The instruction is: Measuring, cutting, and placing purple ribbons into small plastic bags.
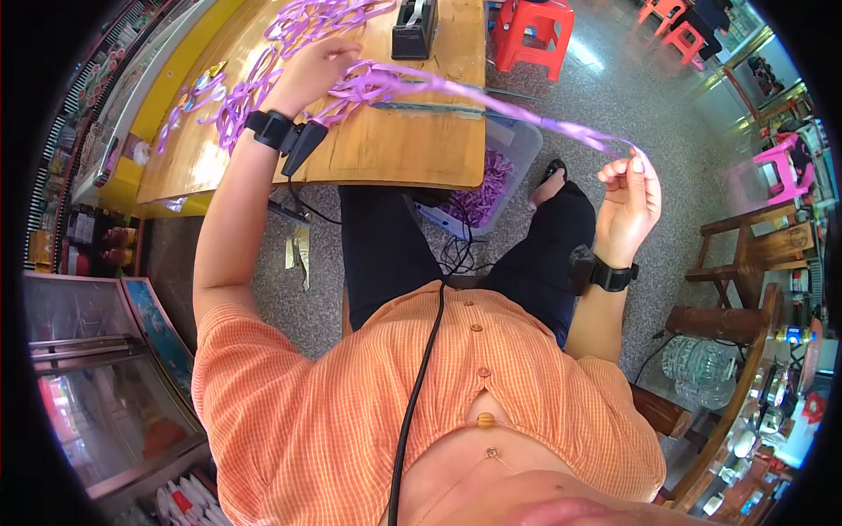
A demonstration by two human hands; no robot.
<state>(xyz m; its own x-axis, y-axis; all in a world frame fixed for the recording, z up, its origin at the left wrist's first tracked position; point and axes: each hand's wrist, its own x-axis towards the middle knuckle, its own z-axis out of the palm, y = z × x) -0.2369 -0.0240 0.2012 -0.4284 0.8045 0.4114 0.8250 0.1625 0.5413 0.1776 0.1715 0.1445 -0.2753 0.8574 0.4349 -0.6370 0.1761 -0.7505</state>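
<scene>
- Left arm's (230, 197) reaching up and forward over the worktop (395, 153), elbow bent a bit, with the left hand (311, 77) curled over the purple ribbons (355, 86). Its fingertips are partly hidden, so I can't tell if it's really gripping them.
- Right arm's out to the side with the forearm up, palm turned toward the camera. The right hand (628, 188) has the end of one purple strand (574, 131) pinched between thumb and fingertips, other fingers curled in.
- That strand runs in a slant from the heap by the left hand, past the worktop's edge, and over to the right hand.
- Ribbon count? No chance, they're too tangled. I get roughly three heaps on the worktop: one at the far edge, one left of the left hand, one right by it.
- 1 black tape dispenser (414, 31) near the far edge.
- 1 clear tub (524, 145) on the floor beside the worktop, more purple stuff inside.
- 2 black wristbands (612, 276), one per wrist.
- 3 red stools (533, 37) and 1 pink stool (783, 171) off to the right.
</scene>
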